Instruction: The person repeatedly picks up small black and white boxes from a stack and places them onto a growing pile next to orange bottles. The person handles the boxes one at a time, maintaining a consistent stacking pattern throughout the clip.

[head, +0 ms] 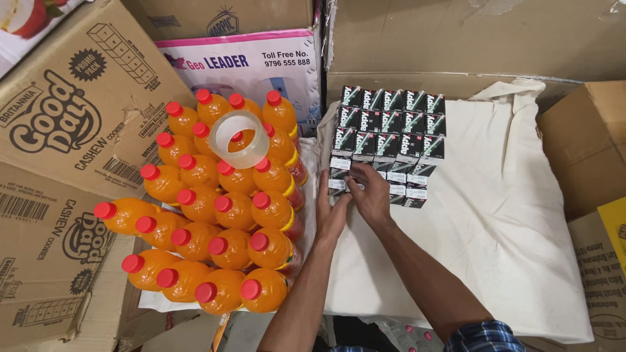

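A block of several small black, white and green boxes stands in rows on a cream cloth. My left hand presses flat against the block's near left side. My right hand rests on the front row, fingers curled over the nearest small box. Whether either hand grips a box or only pushes it is unclear. To the left stands a tight cluster of several orange drink bottles with red caps.
A roll of clear tape lies on top of the bottles. Brown cardboard cartons crowd the left side and the back. More cartons stand on the right. A white and pink printed box sits behind the bottles.
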